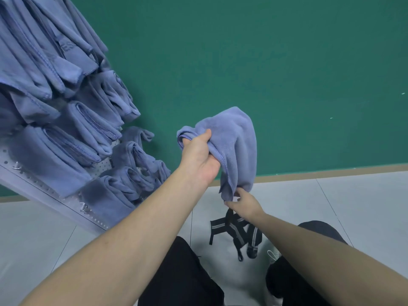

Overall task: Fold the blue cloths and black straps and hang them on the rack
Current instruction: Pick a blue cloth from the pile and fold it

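Observation:
A blue cloth (234,138) hangs in the air at the middle of the view, draped over my left hand (198,155), which grips its upper fold. Below it, my right hand (242,204) pinches the cloth's bottom corner. Black straps with grey stripes (238,233) lie in a heap on the floor under my right hand. At the left stands the white pegboard rack (44,188), with several folded blue cloths (66,133) hanging on its hooks in rows.
A green wall (265,62) with a tan baseboard (331,172) stands behind. The floor is pale grey tile (353,206). My legs in black trousers (181,279) show at the bottom. A bare hook (82,207) sticks out low on the rack.

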